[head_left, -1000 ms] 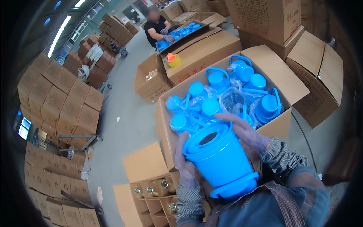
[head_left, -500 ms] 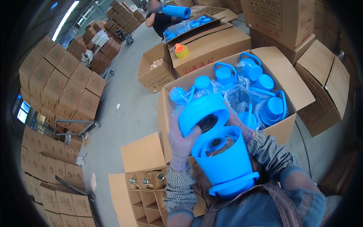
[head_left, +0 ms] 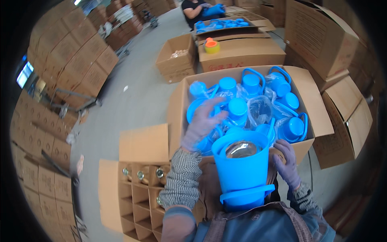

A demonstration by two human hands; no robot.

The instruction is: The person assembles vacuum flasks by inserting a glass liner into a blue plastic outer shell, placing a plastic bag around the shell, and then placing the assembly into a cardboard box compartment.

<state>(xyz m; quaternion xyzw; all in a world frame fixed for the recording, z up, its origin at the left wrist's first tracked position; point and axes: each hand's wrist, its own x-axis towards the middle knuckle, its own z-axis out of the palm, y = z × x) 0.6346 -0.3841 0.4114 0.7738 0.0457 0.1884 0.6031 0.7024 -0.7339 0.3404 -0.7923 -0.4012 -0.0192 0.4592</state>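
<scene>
Warehouse floor (head_left: 117,113): carton (head_left: 176,109) of blue handled casings (head_left: 250,83), divided carton (head_left: 144,142) of glass liners (head_left: 141,175).
Held casing-free, left hand (head_left: 202,124) and right hand (head_left: 288,164) spread fingers, flanking blue casing (head_left: 242,173) with silvery liner (head_left: 243,149).

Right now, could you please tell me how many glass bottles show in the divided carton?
4 show in the divided carton: left bottle, middle bottle and right bottle across its top row, and a lower bottle beside the left sleeve, which may hide more.

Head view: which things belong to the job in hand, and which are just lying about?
Likely the job's: blue container, silvery liner inside it, open carton of blue pieces, divided carton of flasks.

Apparently lying about: pale floor scrap, white floor scrap, wheeled trolley.
</scene>
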